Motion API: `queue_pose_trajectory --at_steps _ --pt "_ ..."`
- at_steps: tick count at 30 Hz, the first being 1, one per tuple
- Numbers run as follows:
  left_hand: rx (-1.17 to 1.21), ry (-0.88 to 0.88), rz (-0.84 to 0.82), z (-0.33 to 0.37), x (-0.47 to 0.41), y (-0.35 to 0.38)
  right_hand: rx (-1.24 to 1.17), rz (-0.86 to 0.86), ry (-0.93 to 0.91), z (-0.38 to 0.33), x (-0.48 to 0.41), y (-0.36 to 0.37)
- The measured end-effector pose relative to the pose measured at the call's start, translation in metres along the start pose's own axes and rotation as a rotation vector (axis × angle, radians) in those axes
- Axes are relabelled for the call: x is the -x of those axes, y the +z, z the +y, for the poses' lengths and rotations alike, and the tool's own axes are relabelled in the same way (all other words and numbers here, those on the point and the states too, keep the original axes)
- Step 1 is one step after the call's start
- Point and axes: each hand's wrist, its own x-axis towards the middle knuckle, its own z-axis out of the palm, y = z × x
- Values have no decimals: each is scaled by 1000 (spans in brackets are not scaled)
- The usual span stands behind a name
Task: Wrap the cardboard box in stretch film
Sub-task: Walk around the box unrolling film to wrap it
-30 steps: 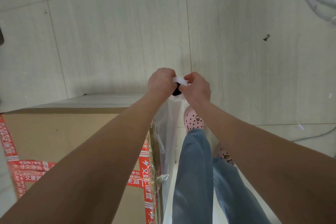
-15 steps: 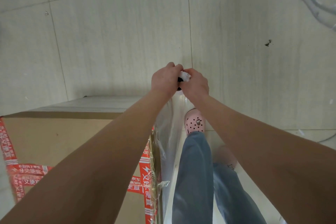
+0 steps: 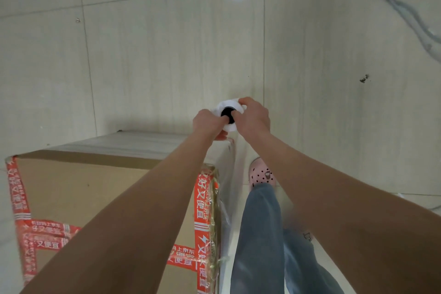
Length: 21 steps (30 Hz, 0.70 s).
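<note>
A large cardboard box (image 3: 90, 198) with red printed tape stands on the floor at the lower left. Both hands hold a white stretch film roll (image 3: 228, 105) upright, just beyond the box's far right corner; I look down onto its black core. My left hand (image 3: 207, 122) grips the roll from the left, and my right hand (image 3: 254, 118) grips it from the right with the thumb at the core. Clear film (image 3: 229, 198) runs down from the roll along the box's right side, where it looks wrinkled near the top edge.
My jeans leg (image 3: 260, 234) and pink spotted shoe (image 3: 261, 174) stand right beside the box. Pale tiled floor (image 3: 167, 55) lies all around. Grey cables (image 3: 405, 12) trail across the floor at the upper right. A small dark speck (image 3: 364, 77) lies to the right.
Both hands have carried the roll forward past the box's far corner, and its top end with the black core now faces me. My foot has stepped forward.
</note>
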Motion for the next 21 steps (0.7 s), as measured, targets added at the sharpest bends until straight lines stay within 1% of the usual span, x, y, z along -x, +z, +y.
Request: queue_pose_trajectory --at_steps 1,3,5,7,9,12,15,18,21 --pt "-109 59 14 2 -1 -3 24 -3 3 -3 0 1" --pt "-419 244 71 9 -5 -8 66 -9 -5 -8 0 4" --pt "-653 412 90 18 -7 -11 87 -13 3 -11 -2 8" --pt "-792 494 112 22 -9 -13 124 -15 6 -14 -5 10" --pt "-845 506 155 24 -12 -14 224 -32 -7 -17 -6 11" --pt "-773 454 181 24 -20 -19 338 -80 -59 -22 -8 9" --pt "-598 349 176 24 -26 -27 341 -109 -122 -34 -14 7" --pt "-411 230 208 25 -35 -40 317 -174 -101 -47 -22 9" --pt "-229 110 245 28 -42 -55 216 -230 -39 -60 -31 20"
